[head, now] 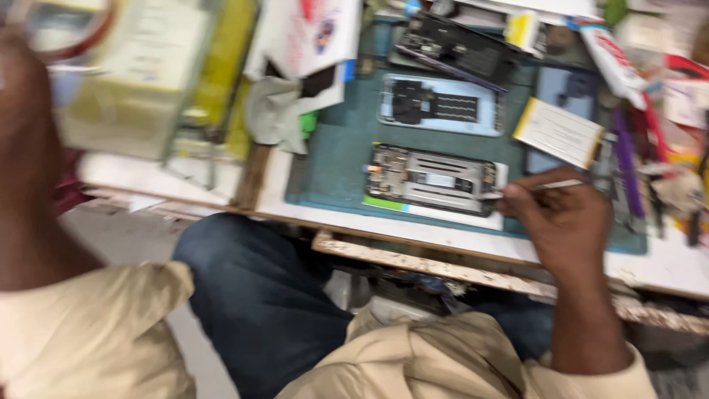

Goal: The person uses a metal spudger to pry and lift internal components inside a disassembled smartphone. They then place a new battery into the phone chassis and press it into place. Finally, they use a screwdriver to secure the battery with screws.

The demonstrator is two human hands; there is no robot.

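Note:
My right hand (565, 222) grips a thin metal tool (543, 186), and the tool's tip touches the right end of an opened phone (432, 179) that lies with its insides showing on a green mat (332, 162). A second opened phone frame (442, 105) lies just behind it. My left arm (22, 148) rises along the left edge of the view, badly blurred; what its hand is doing cannot be made out. My lap in blue trousers is below the table edge.
A white card with a yellow edge (559, 131) lies right of the phones. Beyond it are a purple-handled tool (626, 159), a white and red tube (613, 63) and other clutter. A grey cloth (277, 111) and blurred boxes sit at the left.

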